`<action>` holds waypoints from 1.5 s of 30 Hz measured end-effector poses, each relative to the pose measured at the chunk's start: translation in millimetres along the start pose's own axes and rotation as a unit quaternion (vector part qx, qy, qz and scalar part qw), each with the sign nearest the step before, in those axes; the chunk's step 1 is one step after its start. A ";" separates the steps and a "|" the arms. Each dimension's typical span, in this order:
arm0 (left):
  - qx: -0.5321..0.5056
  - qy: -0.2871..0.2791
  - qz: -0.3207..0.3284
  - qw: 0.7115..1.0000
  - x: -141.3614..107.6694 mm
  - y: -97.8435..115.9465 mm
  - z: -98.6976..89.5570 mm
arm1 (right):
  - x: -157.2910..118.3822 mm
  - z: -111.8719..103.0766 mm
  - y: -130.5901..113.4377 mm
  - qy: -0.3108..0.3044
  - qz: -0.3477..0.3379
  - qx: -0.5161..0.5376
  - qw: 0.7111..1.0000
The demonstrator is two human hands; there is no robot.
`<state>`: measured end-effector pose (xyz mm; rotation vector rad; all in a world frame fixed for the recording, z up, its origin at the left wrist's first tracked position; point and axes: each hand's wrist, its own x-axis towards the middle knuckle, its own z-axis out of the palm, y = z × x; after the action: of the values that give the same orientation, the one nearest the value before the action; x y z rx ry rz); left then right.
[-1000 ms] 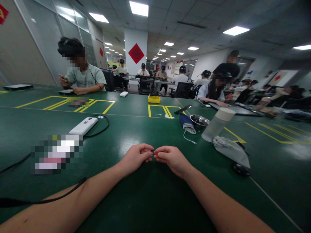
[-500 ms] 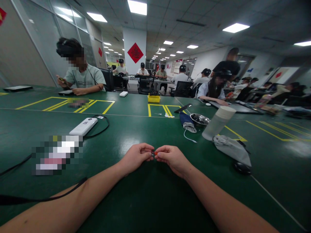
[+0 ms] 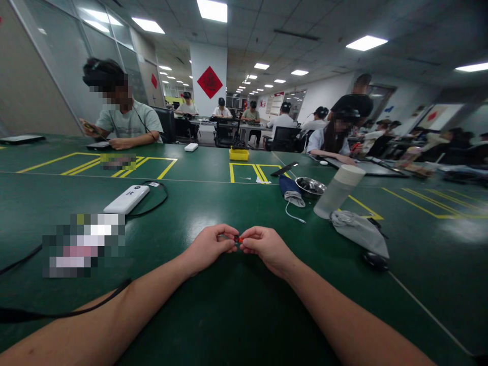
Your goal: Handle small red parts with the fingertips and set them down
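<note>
Just above the green table (image 3: 213, 305), my two hands meet near the middle of the view. My left hand (image 3: 215, 245) pinches a small dark piece (image 3: 237, 239) between thumb and fingertips. In a matching pinch, my right hand (image 3: 263, 246) grips a small orange-red piece (image 3: 241, 240). The two pieces touch or nearly touch; I cannot tell if they are joined. Fingers cover most of both, and they are too small to name by kind.
At left lie a white power bank (image 3: 127, 199) with a black cable and a blurred-out object (image 3: 86, 244). To the right are a steel bowl (image 3: 310, 188), a frosted bottle (image 3: 339, 192), a grey pouch (image 3: 358, 234) and a black mouse (image 3: 375, 261). Other people sit beyond.
The whole view has shifted slightly, so everything sits a little further left. Both hands keep their pinches, and the pieces look slightly closer together.
</note>
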<state>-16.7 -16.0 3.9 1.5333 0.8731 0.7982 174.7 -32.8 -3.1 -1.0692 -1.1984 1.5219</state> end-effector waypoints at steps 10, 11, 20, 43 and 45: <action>0.006 -0.011 0.002 1.000 1.5 -2.1 -0.4 | -1.7 2.1 -3.5 -0.003 0.000 -0.027 1.000; 0.007 -0.012 0.003 1.000 1.6 -2.3 -0.5 | -1.9 2.4 -3.9 -0.003 0.001 -0.028 1.000; 0.006 -0.021 -0.002 1.000 0.6 0.4 -1.2 | -1.8 0.7 -3.1 -0.016 0.006 -0.023 1.000; 0.022 -0.014 -0.009 1.000 0.6 0.9 0.4 | -1.4 -0.5 -1.6 -0.023 0.004 -0.022 0.999; 0.028 -0.015 -0.009 0.999 0.1 2.0 0.3 | -2.0 0.0 -2.1 -0.024 0.003 -0.024 0.999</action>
<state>-16.3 -16.2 5.8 1.5805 0.8933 0.7406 175.4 -34.4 -0.9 -1.0745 -1.2725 1.5387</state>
